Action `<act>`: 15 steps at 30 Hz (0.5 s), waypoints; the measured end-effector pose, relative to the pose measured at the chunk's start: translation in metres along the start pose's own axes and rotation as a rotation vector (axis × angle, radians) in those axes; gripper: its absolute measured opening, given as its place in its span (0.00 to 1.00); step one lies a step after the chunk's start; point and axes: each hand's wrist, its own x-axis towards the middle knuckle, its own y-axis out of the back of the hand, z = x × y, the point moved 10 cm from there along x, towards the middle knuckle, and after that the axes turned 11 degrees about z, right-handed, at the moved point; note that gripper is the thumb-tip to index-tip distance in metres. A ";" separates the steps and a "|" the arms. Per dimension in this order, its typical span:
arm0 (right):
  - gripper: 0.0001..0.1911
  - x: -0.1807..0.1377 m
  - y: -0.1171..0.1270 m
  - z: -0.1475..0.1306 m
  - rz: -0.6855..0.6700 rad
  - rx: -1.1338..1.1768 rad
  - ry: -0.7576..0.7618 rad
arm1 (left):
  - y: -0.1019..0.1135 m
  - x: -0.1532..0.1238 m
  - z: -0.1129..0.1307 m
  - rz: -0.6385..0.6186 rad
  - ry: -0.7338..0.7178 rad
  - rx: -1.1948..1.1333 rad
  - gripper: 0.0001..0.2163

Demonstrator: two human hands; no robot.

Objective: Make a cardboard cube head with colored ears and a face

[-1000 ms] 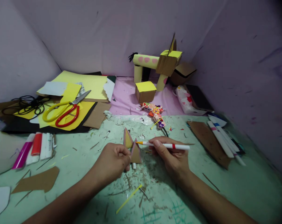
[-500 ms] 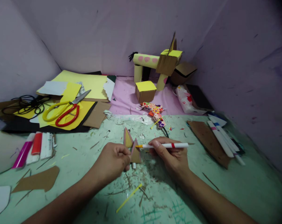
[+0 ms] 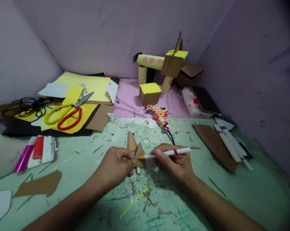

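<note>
My left hand is closed, pinching a small cardboard piece with two pointed triangles, yellow on the inside. My right hand is closed on a white marker with a red band. The marker's yellow tip touches the right triangle. Both hands hover just above the green mat at the centre.
Scissors with yellow and red handles lie on yellow paper at the left. Several markers lie at left, more on brown cardboard at right. A yellow-topped cardboard box and a cardboard animal figure stand behind. Black cord sits far left.
My right hand has tilted the marker and moved its tip down and left onto the right triangle. My left hand has held still.
</note>
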 end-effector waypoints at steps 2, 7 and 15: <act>0.10 0.001 0.002 0.001 0.031 -0.002 -0.012 | 0.000 0.000 0.000 0.001 -0.003 -0.008 0.06; 0.09 0.004 0.015 0.001 0.187 -0.016 -0.014 | 0.002 0.001 -0.002 0.019 0.018 -0.019 0.06; 0.10 0.001 0.003 0.001 0.040 -0.008 -0.008 | 0.001 0.001 0.000 0.007 -0.003 -0.010 0.06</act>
